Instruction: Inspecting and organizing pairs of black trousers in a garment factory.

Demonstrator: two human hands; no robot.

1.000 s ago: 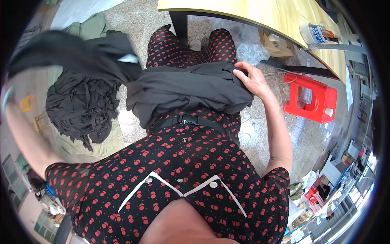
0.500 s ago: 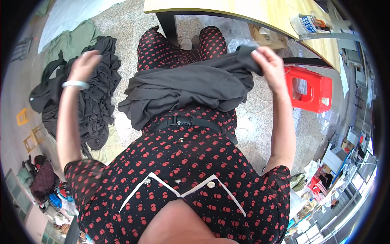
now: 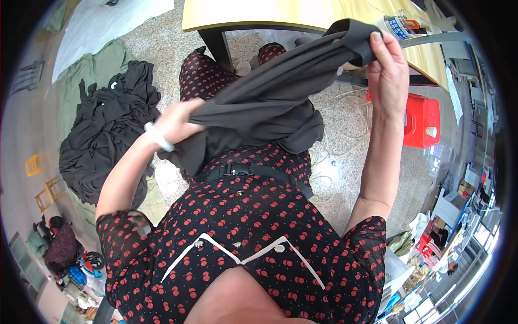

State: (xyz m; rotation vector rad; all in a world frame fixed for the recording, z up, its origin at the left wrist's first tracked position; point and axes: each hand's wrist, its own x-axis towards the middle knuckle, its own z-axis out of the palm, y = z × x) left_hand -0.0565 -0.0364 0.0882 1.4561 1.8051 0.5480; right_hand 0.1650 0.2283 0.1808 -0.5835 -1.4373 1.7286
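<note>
A dark grey cloth garment (image 3: 264, 102) lies across my lap, and its upper part is stretched up to the right. My right hand (image 3: 389, 70) pinches a folded, band-like end of it, raised by the table's edge. Lower on the left, my left hand (image 3: 181, 120), with a pale bracelet at the wrist, is closed on gathered cloth of the same garment. Folds hide its fingertips. To the left, a heap of black garments (image 3: 108, 127) lies on a green cloth (image 3: 100, 65) on the floor.
A light wood table (image 3: 259, 13) with black legs stands ahead. On it at the right is a white tub (image 3: 396, 27) holding tools. A red plastic stool (image 3: 423, 119) stands right of my right forearm. A white sheet (image 3: 116, 29) covers floor at the far left.
My left hand has come from the black heap to the garment on my lap and gripped it. My right hand has lifted its end up and to the right, stretching the cloth.
</note>
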